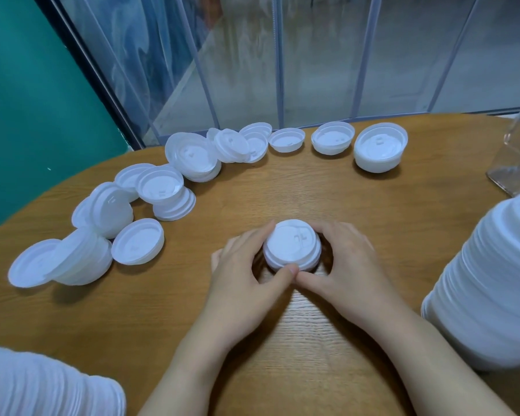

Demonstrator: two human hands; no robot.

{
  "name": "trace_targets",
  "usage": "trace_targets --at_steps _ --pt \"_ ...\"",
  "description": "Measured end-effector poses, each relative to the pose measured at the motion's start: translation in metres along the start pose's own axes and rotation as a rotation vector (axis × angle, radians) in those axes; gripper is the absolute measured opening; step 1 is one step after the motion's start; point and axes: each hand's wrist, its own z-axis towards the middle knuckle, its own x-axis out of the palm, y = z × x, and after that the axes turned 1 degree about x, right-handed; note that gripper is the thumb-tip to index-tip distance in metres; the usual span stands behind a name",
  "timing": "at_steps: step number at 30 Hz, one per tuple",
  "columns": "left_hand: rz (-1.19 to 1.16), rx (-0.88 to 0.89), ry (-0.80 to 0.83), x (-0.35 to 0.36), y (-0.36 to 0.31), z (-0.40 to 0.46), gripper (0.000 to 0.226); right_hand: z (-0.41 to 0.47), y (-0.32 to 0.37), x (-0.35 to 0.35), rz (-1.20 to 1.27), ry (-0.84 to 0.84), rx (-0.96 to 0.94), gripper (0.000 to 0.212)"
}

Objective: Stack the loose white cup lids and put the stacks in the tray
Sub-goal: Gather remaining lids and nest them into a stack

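Observation:
A short stack of white cup lids (291, 244) stands on the wooden table (282, 190) in the middle. My left hand (246, 271) and my right hand (345, 265) curl round it from either side, thumbs meeting at its near edge. Loose white lids (138, 241) lie scattered over the left part of the table, some leaning on each other. More lids sit upside down along the far edge, among them a thicker stack (380, 150). A clear plastic tray (517, 157) shows at the right edge, partly cut off.
A tall stack of white lids (487, 283) lies at the right, close to my right forearm. Another long stack (42, 385) lies at the bottom left corner. Behind the table hang clear plastic curtain strips and a green wall.

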Motion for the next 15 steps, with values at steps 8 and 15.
trace_targets --at_steps 8,15 --pt "-0.030 -0.040 0.004 -0.007 -0.008 0.002 0.073 0.000 0.001 -0.002 -0.002 0.016 0.004 0.067" --pt "0.048 0.223 0.154 0.000 -0.073 0.121 0.047 0.003 0.001 -0.004 -0.035 0.008 0.051 0.059"
